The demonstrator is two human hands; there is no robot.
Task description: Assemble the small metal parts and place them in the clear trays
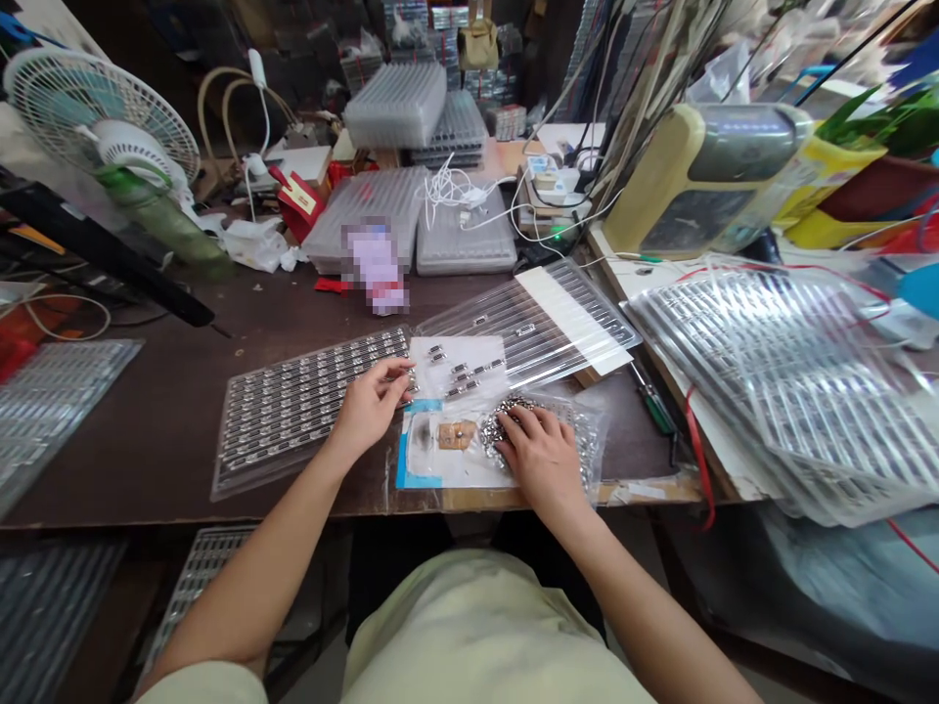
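Observation:
At the right end of a clear ribbed tray, filled with rows of small metal-and-black connectors, my left hand has its thumb and fingertips drawn together. Whatever lies between those fingertips is too small to make out. My right hand rests over a heap of small shiny metal parts on clear plastic, fingers apart and reaching into it. Several loose connectors lie on a white sheet between the hands. Left of the heap sits a small brown block on a white base with blue tape.
Behind the sheet lies another ribbed tray with a white strip across it. Stacked trays stand at the right, with a green-handled tool beside them. A phone, cables and a fan are farther back.

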